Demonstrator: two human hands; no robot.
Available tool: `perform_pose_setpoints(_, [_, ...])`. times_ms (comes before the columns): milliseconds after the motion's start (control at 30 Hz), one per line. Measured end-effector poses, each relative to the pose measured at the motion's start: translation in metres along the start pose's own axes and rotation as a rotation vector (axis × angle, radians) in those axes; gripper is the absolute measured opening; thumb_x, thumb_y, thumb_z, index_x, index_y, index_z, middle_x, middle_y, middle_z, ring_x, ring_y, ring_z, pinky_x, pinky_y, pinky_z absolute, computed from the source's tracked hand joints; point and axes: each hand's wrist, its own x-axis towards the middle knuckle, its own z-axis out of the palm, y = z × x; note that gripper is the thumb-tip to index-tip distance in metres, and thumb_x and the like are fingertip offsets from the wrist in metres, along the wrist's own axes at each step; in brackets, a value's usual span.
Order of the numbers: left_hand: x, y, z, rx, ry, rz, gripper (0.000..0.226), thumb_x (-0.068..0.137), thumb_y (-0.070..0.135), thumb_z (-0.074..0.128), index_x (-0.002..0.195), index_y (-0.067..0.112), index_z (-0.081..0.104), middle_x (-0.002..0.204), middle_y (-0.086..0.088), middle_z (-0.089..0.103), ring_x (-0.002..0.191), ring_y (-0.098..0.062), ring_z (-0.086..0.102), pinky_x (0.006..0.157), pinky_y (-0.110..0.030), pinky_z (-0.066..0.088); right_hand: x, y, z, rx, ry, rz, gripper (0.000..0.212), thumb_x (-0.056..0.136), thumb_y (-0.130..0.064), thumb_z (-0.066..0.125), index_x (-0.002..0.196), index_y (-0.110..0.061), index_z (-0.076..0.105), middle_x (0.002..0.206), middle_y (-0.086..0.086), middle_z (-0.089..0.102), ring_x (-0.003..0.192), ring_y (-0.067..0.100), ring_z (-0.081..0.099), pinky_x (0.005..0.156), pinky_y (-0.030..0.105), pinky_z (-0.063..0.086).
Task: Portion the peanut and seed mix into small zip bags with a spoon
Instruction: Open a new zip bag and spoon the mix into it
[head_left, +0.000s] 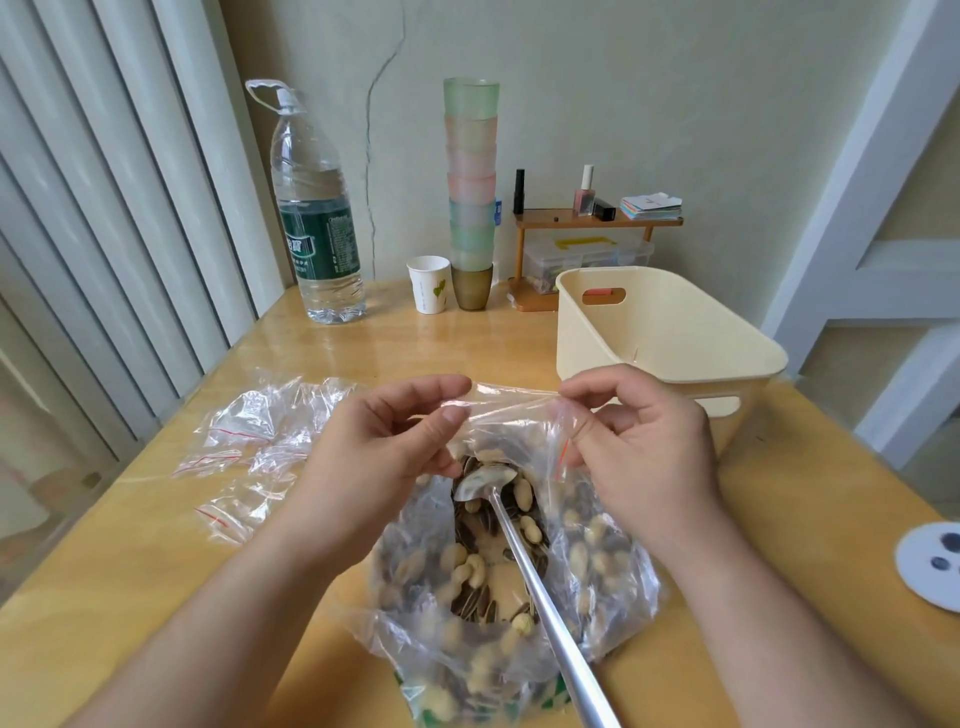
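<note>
1. The left hand (384, 436) pinches the top edge of a small zip bag (511, 421) between thumb and fingers (447, 387).
2. The right hand (644, 441) pinches the other end of the same top edge, so both hands hold the small zip bag up over the big bag.
3. The small zip bag is clear, with a red line near its top on the right side.
4. Right under the hands sits a big clear bag (613, 597) on the surface (156, 571). It is open at the top and full of the peanut and seed mix (467, 571).
5. A long metal spoon (524, 561) lies in the big bag. Its bowl rests on the mix, just below the small zip bag, and its handle points back to the person. No hand holds the spoon.
6. To the left of the hands, a pile of empty zip bags (249, 441) lies flat on the surface.
7. Behind the right hand stands a cream basket (670, 332).
8. At the back of the surface stand a big water bottle (317, 218), a white paper cup (428, 285) and a tall stack of cups (471, 192).
9. A small wooden shelf (597, 221) with little bottles on it stands by the wall.
</note>
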Motion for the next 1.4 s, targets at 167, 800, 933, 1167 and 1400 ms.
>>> perform_pose_setpoints(167, [-0.001,-0.002,-0.001,0.085,0.015,0.038,0.021,0.092,0.024,0.076,0.109,0.034,0.08,0.093,0.002,0.072,0.069,-0.014,0.066,0.078,-0.037,0.059,0.0,-0.002,-0.001,0.069,0.014,0.052,0.024,0.088,-0.002,0.08,0.085,-0.025,0.075,0.069,-0.004,0.071,0.056,0.021,0.068,0.059,0.03,0.054])
perform_pose_setpoints(800, [-0.012,-0.007,0.004,0.616,-0.332,0.442,0.057,0.071,0.061,0.088,0.11,0.034,0.057,0.111,0.014,0.071,0.109,-0.016,0.069,0.09,-0.04,0.055,-0.011,-0.003,0.003,-0.201,-0.28,-0.002,0.018,0.081,-0.014,0.082,0.084,-0.03,0.074,0.07,-0.009,0.069,0.063,0.014,0.064,0.063,0.033,0.056])
perform_pose_setpoints(933, [-0.011,-0.009,0.002,0.515,-0.349,0.317,0.064,0.069,0.055,0.092,0.121,0.036,0.059,0.113,0.007,0.074,0.109,-0.023,0.072,0.095,-0.047,0.057,-0.011,-0.006,0.002,-0.164,-0.322,-0.002,0.013,0.083,-0.021,0.085,0.086,-0.032,0.077,0.072,-0.009,0.071,0.066,0.015,0.066,0.066,0.037,0.058])
perform_pose_setpoints(1167, [-0.012,-0.009,0.007,0.443,-0.358,0.221,0.064,0.074,0.046,0.091,0.132,0.032,0.067,0.125,0.011,0.075,0.12,-0.015,0.069,0.107,-0.047,0.052,-0.01,-0.004,0.001,-0.156,-0.255,0.004,0.011,0.084,-0.019,0.083,0.086,-0.029,0.078,0.073,-0.011,0.071,0.065,0.013,0.066,0.065,0.033,0.057])
perform_pose_setpoints(1400, [-0.012,-0.012,0.01,0.32,-0.347,0.136,0.071,0.071,0.045,0.093,0.134,0.021,0.068,0.127,0.004,0.075,0.124,-0.017,0.068,0.113,-0.05,0.048,-0.01,-0.004,0.001,-0.162,-0.2,-0.05,0.014,0.085,-0.018,0.082,0.087,-0.029,0.075,0.072,-0.01,0.069,0.064,0.016,0.064,0.061,0.032,0.056])
